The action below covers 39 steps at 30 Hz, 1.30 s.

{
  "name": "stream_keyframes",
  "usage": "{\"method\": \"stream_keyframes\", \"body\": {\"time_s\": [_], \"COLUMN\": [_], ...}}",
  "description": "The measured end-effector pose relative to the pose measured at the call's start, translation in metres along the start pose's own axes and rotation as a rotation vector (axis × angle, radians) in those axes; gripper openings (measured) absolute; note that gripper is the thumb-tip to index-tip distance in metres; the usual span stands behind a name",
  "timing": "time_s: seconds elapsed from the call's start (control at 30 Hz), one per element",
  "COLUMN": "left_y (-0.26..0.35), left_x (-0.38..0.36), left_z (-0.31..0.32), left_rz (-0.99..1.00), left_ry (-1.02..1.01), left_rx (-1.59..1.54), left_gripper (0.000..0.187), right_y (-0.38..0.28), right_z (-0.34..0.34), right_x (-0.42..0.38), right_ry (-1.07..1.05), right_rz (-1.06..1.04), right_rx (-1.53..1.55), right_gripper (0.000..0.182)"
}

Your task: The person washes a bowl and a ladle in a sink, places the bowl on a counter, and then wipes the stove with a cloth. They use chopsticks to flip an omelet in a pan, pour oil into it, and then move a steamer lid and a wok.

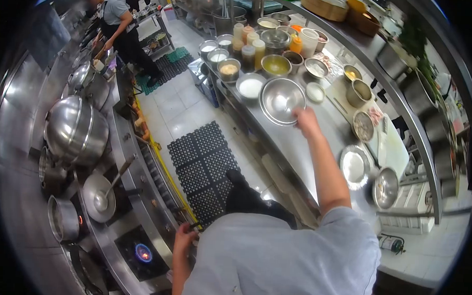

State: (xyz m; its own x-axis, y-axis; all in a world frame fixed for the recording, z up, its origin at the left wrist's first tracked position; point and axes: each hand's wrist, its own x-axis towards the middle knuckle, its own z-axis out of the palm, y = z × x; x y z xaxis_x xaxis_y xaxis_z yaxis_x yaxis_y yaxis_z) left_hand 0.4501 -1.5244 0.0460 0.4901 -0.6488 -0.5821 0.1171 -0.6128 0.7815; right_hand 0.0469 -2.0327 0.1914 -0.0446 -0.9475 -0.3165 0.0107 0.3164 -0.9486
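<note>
A shiny steel bowl (282, 100) is at the near edge of the steel counter, with the fingers of my right hand (307, 123) closed on its rim. Beside it are a bowl of white powder (250, 87) and a bowl of yellowish liquid (276, 65). Low in the view, my left hand (183, 239) is by the front edge of the stove (163, 218), its fingers closed around a small dark thing that I cannot make out.
A lit burner (143, 253), a wok with a ladle (99, 197) and a large domed pot (76, 131) are on the left. Squeeze bottles (259, 53) and a cutting board (394, 148) are on the counter, under a shelf. A co-worker (117, 26) stands farther along the stove.
</note>
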Motion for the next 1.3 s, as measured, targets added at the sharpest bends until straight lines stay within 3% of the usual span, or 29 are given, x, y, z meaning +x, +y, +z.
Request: {"method": "stream_keyframes", "body": {"time_s": [0.03,0.17,0.27,0.3,0.37,0.43,0.5,0.57,0.63,0.73,0.87,0.93,0.97,1.03,1.07,1.1,1.17,1.23,1.3], "left_y": [0.008,0.089,0.203,0.251,0.343,0.399,0.417,0.407,0.408,0.467,0.566,0.601,0.609,0.623,0.635,0.629,0.622,0.626,0.656], "left_x": [0.009,0.056,0.104,0.12,0.144,0.176,0.205,0.238,0.266,0.294,0.342,0.359,0.361,0.36,0.353,0.365,0.39,0.399,0.412], "left_z": [0.003,0.029,0.063,0.076,0.099,0.102,0.092,0.071,0.062,0.079,0.122,0.141,0.15,0.168,0.169,0.169,0.166,0.175,0.178], "left_rz": [-0.15,-0.147,0.043,0.119,0.204,0.218,0.24,0.313,0.238,0.382,0.499,0.517,0.51,0.476,0.551,0.542,0.687,0.671,0.84], "left_ry": [0.01,0.051,-0.134,-0.179,-0.317,-0.336,-0.359,-0.244,-0.249,-0.468,-0.662,-0.769,-0.798,-0.757,-0.594,-0.612,-0.503,-0.457,-0.349], "left_rx": [-0.026,-0.1,-0.261,-0.287,-0.4,-0.378,-0.366,-0.041,-0.057,-0.027,-0.075,-0.122,-0.108,-0.255,-0.044,-0.034,0.14,0.085,0.442], "left_gripper": [0.045,0.043,0.046,0.046,0.05,0.048,0.046,0.05,0.049,0.046,0.046,0.045,0.045,0.041,0.03,0.03,0.015,0.007,0.008], "right_y": [-0.018,-0.081,-0.085,-0.087,-0.08,-0.074,-0.081,-0.137,-0.191,-0.216,-0.24,-0.221,-0.238,-0.195,-0.172,-0.135,-0.139,-0.141,-0.144], "right_z": [0.01,0.069,0.127,0.149,0.187,0.215,0.222,0.209,0.194,0.181,0.198,0.211,0.232,0.25,0.262,0.271,0.283,0.283,0.278], "right_x": [0.031,0.074,0.092,0.088,0.096,0.111,0.143,0.168,0.189,0.241,0.22,0.213,0.174,0.174,0.171,0.179,0.168,0.175,0.192], "right_ry": [-0.048,-0.253,-0.484,-0.504,-0.772,-0.766,-0.687,-0.441,-0.283,-0.148,0.011,-0.047,0.002,-0.095,-0.127,-0.044,-0.089,-0.13,-0.114], "right_rz": [-0.044,-0.059,-0.012,0.006,0.106,0.094,0.027,-0.039,-0.126,-0.227,-0.317,-0.298,-0.179,-0.159,-0.203,-0.493,-0.234,-0.142,-0.227], "right_rx": [-0.098,-0.294,-0.395,-0.419,-0.319,-0.247,-0.063,-0.218,-0.322,-0.268,-0.362,-0.364,-0.429,-0.432,-0.352,-0.49,-0.553,-0.581,-0.565], "right_gripper": [0.023,0.029,0.044,0.044,0.039,0.04,0.04,0.044,0.049,0.048,0.051,0.057,0.061,0.063,0.063,0.063,0.065,0.064,0.059]}}
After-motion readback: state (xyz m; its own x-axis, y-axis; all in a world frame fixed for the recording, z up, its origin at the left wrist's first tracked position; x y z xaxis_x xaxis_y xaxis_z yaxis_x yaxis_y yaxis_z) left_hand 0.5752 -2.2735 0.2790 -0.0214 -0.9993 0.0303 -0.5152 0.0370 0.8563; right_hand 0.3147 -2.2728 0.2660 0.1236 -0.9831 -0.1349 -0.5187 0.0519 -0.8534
